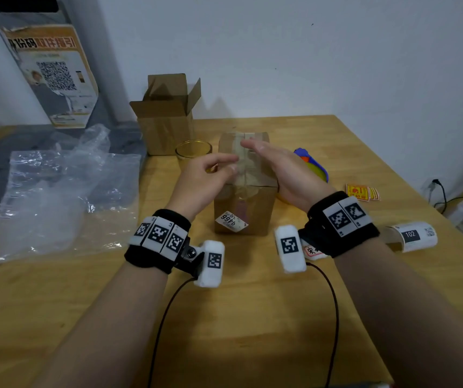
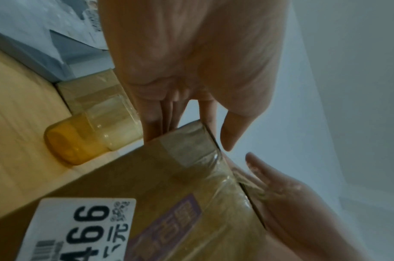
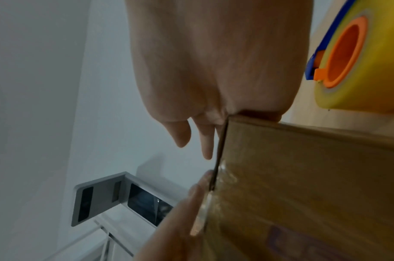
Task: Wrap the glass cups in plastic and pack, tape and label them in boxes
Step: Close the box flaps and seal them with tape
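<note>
Cardboard box (image 1: pixel 245 189) sits mid-table, taped shut, stiff outside but maybe breakable glass inside, so hold its flat sides; left hand (image 1: pixel 205 177) and right hand (image 1: pixel 280 169) lie flat, fingers straight, on top.

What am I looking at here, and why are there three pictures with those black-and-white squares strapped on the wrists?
No robot here: a person packs boxes while wearing cameras. The big picture comes from a head camera; the other two come from cameras on each wrist, looking along the fingers. The patterned squares are markers on the wristbands.

Both hands are over a taped box on the wooden table. The left hand and right hand lie flat-fingered along the tape on top; neither grips anything.

Around it: an open box behind, an amber glass cup, clear plastic wrap at left, a yellow tape dispenser and a label roll at right.
</note>
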`<state>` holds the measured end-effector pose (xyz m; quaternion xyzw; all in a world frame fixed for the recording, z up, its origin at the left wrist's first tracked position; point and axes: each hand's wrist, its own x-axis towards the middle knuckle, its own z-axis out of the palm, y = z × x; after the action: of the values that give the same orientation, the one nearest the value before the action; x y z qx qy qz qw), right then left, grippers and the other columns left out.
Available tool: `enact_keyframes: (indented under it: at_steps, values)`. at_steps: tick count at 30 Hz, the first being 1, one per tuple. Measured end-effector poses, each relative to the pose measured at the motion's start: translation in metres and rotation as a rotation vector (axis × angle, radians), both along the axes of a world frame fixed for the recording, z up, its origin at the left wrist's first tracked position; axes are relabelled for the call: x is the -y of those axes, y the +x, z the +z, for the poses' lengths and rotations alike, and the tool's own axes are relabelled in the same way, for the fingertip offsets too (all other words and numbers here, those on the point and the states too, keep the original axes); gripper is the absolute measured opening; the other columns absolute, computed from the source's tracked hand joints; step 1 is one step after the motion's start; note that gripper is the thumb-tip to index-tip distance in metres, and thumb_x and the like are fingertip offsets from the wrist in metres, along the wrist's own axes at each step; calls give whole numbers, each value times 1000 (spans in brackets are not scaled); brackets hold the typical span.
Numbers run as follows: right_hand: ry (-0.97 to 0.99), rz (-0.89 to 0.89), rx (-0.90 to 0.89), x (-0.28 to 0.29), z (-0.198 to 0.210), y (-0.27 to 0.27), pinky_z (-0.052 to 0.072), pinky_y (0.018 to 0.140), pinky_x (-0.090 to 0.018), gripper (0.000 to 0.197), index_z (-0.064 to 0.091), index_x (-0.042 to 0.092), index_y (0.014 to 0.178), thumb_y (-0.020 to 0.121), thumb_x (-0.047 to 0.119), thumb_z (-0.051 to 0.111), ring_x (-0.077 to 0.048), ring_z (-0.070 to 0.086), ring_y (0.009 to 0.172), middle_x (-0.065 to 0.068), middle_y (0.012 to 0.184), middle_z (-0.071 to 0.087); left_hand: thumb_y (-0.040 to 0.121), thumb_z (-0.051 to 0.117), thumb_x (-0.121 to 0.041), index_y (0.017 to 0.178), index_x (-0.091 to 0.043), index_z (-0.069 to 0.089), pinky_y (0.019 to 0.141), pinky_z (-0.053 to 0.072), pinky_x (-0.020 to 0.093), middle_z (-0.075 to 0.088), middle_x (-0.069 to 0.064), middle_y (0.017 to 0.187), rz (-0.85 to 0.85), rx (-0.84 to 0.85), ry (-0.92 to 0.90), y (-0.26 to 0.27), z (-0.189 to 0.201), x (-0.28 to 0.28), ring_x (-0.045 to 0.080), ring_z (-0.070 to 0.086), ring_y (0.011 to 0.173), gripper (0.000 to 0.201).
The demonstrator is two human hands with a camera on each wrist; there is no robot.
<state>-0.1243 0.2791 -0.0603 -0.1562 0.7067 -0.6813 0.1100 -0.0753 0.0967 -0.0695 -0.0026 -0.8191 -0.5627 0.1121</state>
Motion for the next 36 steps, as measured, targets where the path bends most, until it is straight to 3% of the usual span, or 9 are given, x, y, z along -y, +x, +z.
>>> enact_keyframes:
  at_steps: [6,10,15,17,19,23,27,31,36]
  values:
    - [287,26,-108,-10,6,10,22,92,5,37,68,19,136,110,31,44,17,29,135,18,160,40,79,66,-67,96,-51,79,92,56,46,71,-19,109,-6,-19,-170,-6,-7,-2,4,66,104,27]
    - [409,31,-163,-12,10,15,10,111,-15,36,70,26,133,109,39,46,0,1,156,22,160,39,68,73,-72,99,-50,78,90,59,45,69,-18,111,-31,12,-161,-3,-4,-5,6,68,104,39]
    - [467,113,-273,-17,8,17,-11,127,-42,40,62,14,142,108,33,50,41,5,121,5,165,34,73,90,-43,120,-34,75,71,39,-2,48,-34,99,-104,1,-296,2,6,-2,-29,47,85,50]
    - [504,116,-297,-19,4,13,-9,128,-46,46,57,18,147,104,35,58,18,-3,146,10,166,31,70,93,-33,124,-30,73,70,33,-8,42,-36,101,-145,-13,-309,3,5,1,-39,40,80,57]
    - [561,116,-310,-19,3,13,-9,128,-47,52,54,23,150,101,37,63,-12,-13,156,16,166,30,67,94,-35,124,-31,73,84,37,-3,48,-32,108,-138,-26,-314,2,3,3,-31,47,92,61]
    - [556,140,-372,-19,2,13,-12,127,-42,54,54,21,149,98,32,67,0,-9,143,9,165,34,60,96,-44,124,-41,71,108,44,30,52,-14,135,-102,-15,-355,1,0,6,2,51,122,69]
    - [569,133,-379,-21,2,14,-10,128,-41,64,52,23,150,91,33,75,1,-7,142,14,162,38,61,97,-41,126,-43,69,108,40,27,47,-10,145,-84,-20,-357,1,-5,6,0,45,124,71]
    - [665,129,-410,-24,-2,15,3,130,-47,81,48,30,153,82,38,85,-16,-11,157,41,146,31,67,95,-29,131,-38,68,108,38,23,44,-13,147,-90,-24,-363,4,-7,6,0,43,127,70]
    - [692,143,-451,-24,-10,13,3,129,-53,88,42,31,157,82,34,86,-21,-14,158,21,164,32,67,95,-22,134,-35,66,111,38,22,40,-3,160,-117,-15,-319,10,-8,7,0,39,134,74]
